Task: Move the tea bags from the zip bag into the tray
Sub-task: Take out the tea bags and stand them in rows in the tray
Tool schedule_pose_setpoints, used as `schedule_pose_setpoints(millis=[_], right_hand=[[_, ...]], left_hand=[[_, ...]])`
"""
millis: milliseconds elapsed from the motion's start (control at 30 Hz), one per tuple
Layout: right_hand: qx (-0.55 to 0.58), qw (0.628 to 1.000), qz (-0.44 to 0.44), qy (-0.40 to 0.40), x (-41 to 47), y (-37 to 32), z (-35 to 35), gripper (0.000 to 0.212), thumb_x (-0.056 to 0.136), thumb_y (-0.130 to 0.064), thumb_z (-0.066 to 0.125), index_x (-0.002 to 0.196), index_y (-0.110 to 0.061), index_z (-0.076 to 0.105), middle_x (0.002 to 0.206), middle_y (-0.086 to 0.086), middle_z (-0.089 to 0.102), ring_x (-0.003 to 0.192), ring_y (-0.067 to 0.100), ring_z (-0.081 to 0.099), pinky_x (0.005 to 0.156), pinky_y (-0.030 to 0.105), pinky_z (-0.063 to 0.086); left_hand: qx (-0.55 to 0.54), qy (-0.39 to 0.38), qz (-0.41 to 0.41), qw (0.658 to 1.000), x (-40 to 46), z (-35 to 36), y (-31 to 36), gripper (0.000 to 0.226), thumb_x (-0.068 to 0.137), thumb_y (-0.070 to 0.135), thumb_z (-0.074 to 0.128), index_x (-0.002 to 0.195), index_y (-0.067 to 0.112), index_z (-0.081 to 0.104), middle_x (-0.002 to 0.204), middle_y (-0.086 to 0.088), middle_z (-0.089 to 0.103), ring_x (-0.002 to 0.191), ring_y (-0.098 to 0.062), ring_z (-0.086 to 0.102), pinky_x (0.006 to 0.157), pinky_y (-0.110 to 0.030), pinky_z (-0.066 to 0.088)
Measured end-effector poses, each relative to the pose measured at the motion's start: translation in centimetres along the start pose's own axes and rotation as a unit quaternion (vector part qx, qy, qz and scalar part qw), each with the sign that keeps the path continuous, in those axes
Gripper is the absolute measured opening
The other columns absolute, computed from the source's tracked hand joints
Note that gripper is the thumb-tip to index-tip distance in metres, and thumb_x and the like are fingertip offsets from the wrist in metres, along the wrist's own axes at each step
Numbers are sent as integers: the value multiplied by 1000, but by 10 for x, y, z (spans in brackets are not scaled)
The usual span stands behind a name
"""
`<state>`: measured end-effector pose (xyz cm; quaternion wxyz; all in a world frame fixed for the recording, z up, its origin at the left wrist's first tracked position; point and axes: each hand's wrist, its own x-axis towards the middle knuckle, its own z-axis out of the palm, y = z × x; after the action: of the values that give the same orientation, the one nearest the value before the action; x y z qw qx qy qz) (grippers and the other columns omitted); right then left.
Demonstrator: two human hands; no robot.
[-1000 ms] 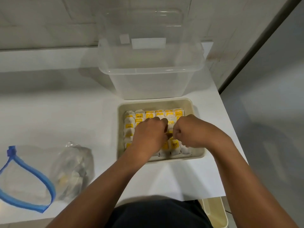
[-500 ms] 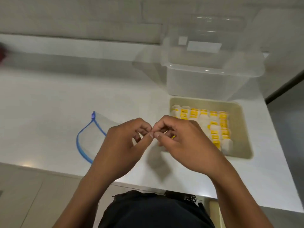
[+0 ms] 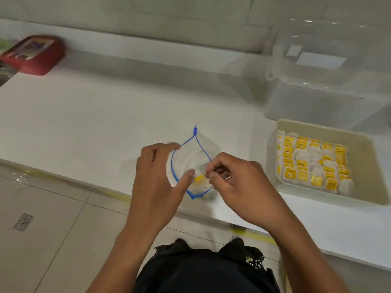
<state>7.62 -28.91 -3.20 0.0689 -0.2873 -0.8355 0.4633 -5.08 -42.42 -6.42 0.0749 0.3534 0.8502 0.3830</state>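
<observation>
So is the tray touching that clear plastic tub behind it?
Cannot tell. In the head view the tray sits just before the clear tub; no gap or contact shows plainly.

1. The clear zip bag (image 3: 195, 163) is edged in blue.
2. The white tea bags (image 3: 311, 163) are tagged yellow.
3. The tray (image 3: 364, 166) is coloured cream.
4. The box (image 3: 33, 53) is coloured red.

A white counter (image 3: 88, 115) meets a pale tiled wall (image 3: 148, 20); beige floor tiles (image 3: 53, 225) below.
</observation>
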Motion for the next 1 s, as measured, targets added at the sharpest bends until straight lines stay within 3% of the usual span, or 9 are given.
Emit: schedule_pose_setpoints(millis=[100,167,267,367,500,600,667,767,1000], right_hand=[[-3,1000,9,13,10,-6,20,26,97,-9,49,97,-26,70,93,-14,71,91,2,68,81,17,53],[-38,998,31,-27,23,-5,36,33,97,-6,43,111,-22,69,109,-9,71,104,6,65,89,17,50],[-167,976,83,-114,51,12,59,43,97,-5,42,137,-13,54,131,6,62,122,21,57,97,27,47],[-298,935,133,-140,74,33,69,34,93,-11,56,127,-7,55,123,13,59,114,30,58,88,33,48],[-400,896,145,-127,83,52,78,42,91,-32,63,128,-15,54,121,7,58,110,26,58,82,34,49],[-441,873,162,-128,87,61,90,52,90,-35,63,136,-17,48,114,4,60,100,22,61,71,31,47],[-446,862,192,-145,92,61,93,51,87,-34,66,131,-16,49,99,1,61,85,19,59,69,30,48],[-432,857,223,-172,97,57,89,17,88,-22,67,101,-13,60,78,0,54,65,14,51,62,27,45],[-309,913,238,-120,98,61,84,21,98,-17,52,114,-12,64,108,6,68,86,17,57,80,29,50]], left_hand=[[-26,-26,-95,995,9,16,-23,86,81,43,78,147,42,22,134,9,44,113,-14,56,87,-36,50],[-42,-88,-140,985,16,33,-39,96,83,41,77,152,39,11,118,2,62,97,-16,64,84,-39,54],[-65,-119,-157,978,20,52,-50,87,88,19,69,154,29,14,77,3,67,70,-11,64,64,-25,50],[-83,-97,-138,982,19,56,-51,78,86,9,62,150,27,22,68,0,60,62,-12,60,55,-21,45],[-79,-88,-102,988,16,57,-57,80,89,13,62,153,29,17,82,1,58,72,-14,60,67,-30,52],[-46,-175,-132,975,10,67,-66,93,91,41,65,155,36,-3,108,3,57,93,-17,61,83,-34,52],[-40,-230,-153,960,8,74,-72,96,90,51,63,156,34,-5,101,1,62,92,-18,64,83,-35,54],[-87,-279,-178,940,10,75,-73,94,89,39,68,156,30,3,96,5,62,79,-8,63,60,-17,46],[-154,-272,-174,934,17,76,-76,89,86,8,61,155,34,13,95,7,63,78,-9,63,61,-15,47]])
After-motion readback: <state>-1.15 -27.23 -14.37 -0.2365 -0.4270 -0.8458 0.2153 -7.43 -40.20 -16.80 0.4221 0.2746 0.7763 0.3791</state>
